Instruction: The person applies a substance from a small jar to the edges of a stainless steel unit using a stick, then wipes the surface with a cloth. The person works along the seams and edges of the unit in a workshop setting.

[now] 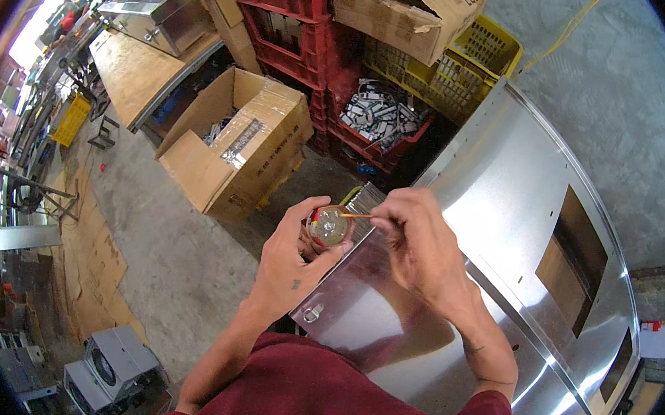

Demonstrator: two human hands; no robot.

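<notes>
Head view, hands:
- Left hand [289, 261]: fingers curling narrowly around a small round clear container [330, 226], thumb lying along its near side, holding it up above the edge of the steel panel.
- Right hand [417, 244]: fingertips pinching together on a thin stick [356, 215], its orange-tinted end reaching over the container's open top.
- Small round clear container: sitting in the left hand's grip, just beside the right hand, between the two hands at picture centre; a red bit is showing at its left rim; contents too small to tell.
- Forearms: both coming up from the lower edge, out of dark red sleeves [314, 398].

Head view, work surface:
- Steel panel [504, 176]: large shiny sheet-metal piece lying under the right hand, running from lower centre toward upper right, with rectangular cut-outs [577, 247] along its right side.
- Small metal ring latch [311, 314]: sitting on the panel's near face, below the left hand.

Head view, surroundings:
- Open cardboard box [234, 146]: standing on the concrete floor [160, 247], left of the hands.
- Red crates [302, 20]: stacking at the top, one holding pale small parts [378, 112].
- Yellow crate [467, 60]: standing beside the red ones, a torn carton [408, 3] resting on top.
- Wooden bench [134, 68]: standing at upper left.
- Grey fan units [105, 370]: sitting at lower left.
</notes>
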